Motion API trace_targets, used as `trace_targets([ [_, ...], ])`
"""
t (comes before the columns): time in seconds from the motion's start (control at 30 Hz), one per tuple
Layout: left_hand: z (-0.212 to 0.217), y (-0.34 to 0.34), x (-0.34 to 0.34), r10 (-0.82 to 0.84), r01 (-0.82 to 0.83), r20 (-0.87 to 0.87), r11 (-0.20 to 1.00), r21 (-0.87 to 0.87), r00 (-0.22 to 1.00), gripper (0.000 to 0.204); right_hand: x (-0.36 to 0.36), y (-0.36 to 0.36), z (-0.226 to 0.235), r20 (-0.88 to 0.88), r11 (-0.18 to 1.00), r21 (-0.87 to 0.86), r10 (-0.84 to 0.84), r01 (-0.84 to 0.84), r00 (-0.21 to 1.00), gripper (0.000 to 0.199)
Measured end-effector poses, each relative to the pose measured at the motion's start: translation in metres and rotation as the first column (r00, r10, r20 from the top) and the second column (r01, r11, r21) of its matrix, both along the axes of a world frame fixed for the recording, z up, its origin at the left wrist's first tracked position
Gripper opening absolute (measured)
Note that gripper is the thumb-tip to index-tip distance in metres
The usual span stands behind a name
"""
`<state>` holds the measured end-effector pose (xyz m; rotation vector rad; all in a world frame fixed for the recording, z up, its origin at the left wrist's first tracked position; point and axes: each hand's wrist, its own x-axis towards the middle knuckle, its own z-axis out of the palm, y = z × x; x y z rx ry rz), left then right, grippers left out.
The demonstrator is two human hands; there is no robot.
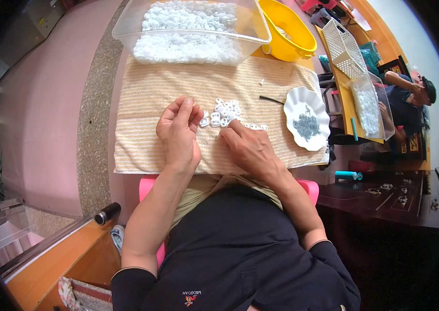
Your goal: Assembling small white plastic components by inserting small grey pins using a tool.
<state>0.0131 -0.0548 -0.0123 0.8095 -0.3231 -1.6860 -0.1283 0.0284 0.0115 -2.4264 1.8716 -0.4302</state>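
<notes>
A pile of small white plastic pieces with holes [228, 109] lies on the striped towel [152, 83]. Just left of it is my left hand [180, 127], palm turned up, fingers curled and thumb against them. Whatever it may hold is hidden. My right hand [250, 147] reaches down to the near edge of the pile, its fingertips pinched together and the spot beneath them covered. A short row of similar white pieces [255, 127] sits beyond its knuckles. To the right, a white scalloped dish [292, 106] holds many tiny dark grey bits [307, 126].
A thin black stick [271, 99] lies beside the dish, and a tiny white piece [262, 82] above it. Behind stand a clear bin [121, 31] of white pieces and a yellow basin [302, 51]. At right, another person [408, 98] sits by a similar bin [385, 111].
</notes>
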Motion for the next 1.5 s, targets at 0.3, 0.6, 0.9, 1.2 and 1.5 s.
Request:
trace_targets([
  [0.3,0.002,0.003,-0.003,-0.063,0.063,-0.004,0.997,-0.038,0.998,0.017,-0.015,-0.004,0.004,0.165,0.994,-0.082,-0.059,0.074,0.985,0.008],
  [0.6,0.005,0.007,-0.006,-0.171,0.171,-0.009,0.984,-0.05,0.985,0.02,-0.019,-0.03,0.007,0.232,0.987,-0.066,-0.125,0.144,0.965,0.014],
  [0.9,0.002,0.007,-0.006,-0.257,0.257,0.005,0.963,-0.076,0.966,0.019,-0.022,-0.036,-0.002,0.096,0.99,0.005,-0.14,0.14,0.986,0.016],
  [1.2,0.005,0.009,-0.008,-0.285,0.283,-0.01,0.956,-0.076,0.959,0.017,-0.023,-0.035,0.001,0.177,0.988,0.045,-0.152,0.146,0.972,0.018],
  [1.5,0.005,0.01,-0.009,-0.302,0.299,-0.016,0.95,-0.084,0.953,0.016,-0.026,-0.037,-0.005,0.098,0.992,-0.059,-0.104,0.11,0.99,0.013],
])
